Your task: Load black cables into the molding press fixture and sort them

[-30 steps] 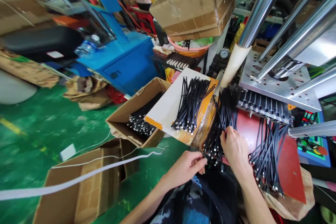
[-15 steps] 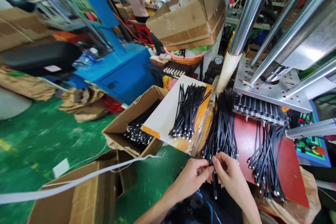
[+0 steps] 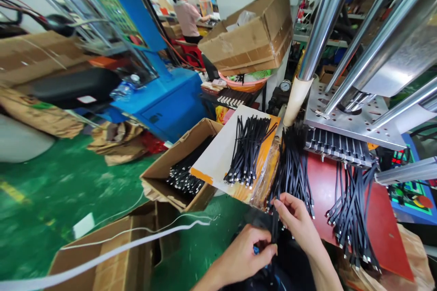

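A short flat black cable (image 3: 275, 225) runs between my two hands in front of my lap. My left hand (image 3: 247, 252) pinches its lower part between thumb and fingers. Higher up, the thumb and forefinger of my right hand (image 3: 297, 220) are closed on the same cable, beside a hanging bunch of black cables (image 3: 293, 173). Another bunch of cables (image 3: 249, 150) with metal plug ends lies on a white and orange board (image 3: 213, 159) to the left. On the red tabletop (image 3: 382, 223) at right lies a further bunch of cables (image 3: 353, 213).
A steel press (image 3: 355, 113) with upright rods stands at the right. Left of the board, an open carton (image 3: 153, 179) holds many cables. A white strap (image 3: 136, 248) crosses the lower left. Far back, a person in a pink top (image 3: 187, 16) sits at a bench.
My hands have moved apart: the left has gone down and the right slightly up along the cable. The whole view has shifted slightly.
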### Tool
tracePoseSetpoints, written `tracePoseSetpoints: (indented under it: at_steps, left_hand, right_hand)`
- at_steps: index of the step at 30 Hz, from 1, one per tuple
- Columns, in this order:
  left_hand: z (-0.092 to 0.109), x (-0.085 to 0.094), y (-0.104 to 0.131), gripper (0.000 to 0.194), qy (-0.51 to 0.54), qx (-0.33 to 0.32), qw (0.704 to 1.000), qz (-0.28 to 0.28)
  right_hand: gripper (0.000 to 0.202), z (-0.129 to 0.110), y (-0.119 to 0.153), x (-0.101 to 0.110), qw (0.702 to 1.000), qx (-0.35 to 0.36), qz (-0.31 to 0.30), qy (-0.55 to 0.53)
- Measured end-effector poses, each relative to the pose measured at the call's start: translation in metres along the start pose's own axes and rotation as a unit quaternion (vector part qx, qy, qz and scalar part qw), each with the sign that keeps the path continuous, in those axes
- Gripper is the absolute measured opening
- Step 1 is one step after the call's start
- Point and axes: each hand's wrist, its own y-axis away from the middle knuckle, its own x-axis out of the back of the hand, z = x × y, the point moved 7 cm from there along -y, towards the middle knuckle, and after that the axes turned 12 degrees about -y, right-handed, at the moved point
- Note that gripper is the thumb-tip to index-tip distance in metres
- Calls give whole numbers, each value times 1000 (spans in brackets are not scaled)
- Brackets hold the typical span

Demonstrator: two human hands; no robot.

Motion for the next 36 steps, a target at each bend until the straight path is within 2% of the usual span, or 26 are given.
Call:
tracePoseSetpoints:
  at_steps: [5,8,12,18,24,27,29,32,36]
  left_hand:
    - [-4,-8,2,34,24,-8,999,-26]
    - [-4,-11,-11,40,91,14,995,-32]
    - [1,-7,-39,42,149,15,989,1]
    - [2,-9,-64,35,149,13,989,-14]
    - [8,-6,-57,36,109,8,993,-52]
    - [13,1,-43,39,56,10,996,-64]
    - [13,10,-33,40,6,10,998,-54]
    - [7,27,-23,40,-35,-5,999,-27]
    - [-11,48,-19,40,-17,-11,999,25]
  right_hand:
    - [51,-40,-22,0,999,36,-12,4]
    - [50,-63,-42,3,995,70,-10,76]
    - [45,-82,-76,18,975,118,27,184]
    - [33,-89,-119,47,943,158,109,272]
    - [29,-83,-138,56,895,177,169,372]
    - [28,-80,-131,56,877,181,193,401]
    - [36,-79,-113,58,867,185,202,416]
    - [42,-71,-68,68,858,183,212,431]
    - [42,-46,-4,95,840,163,261,448]
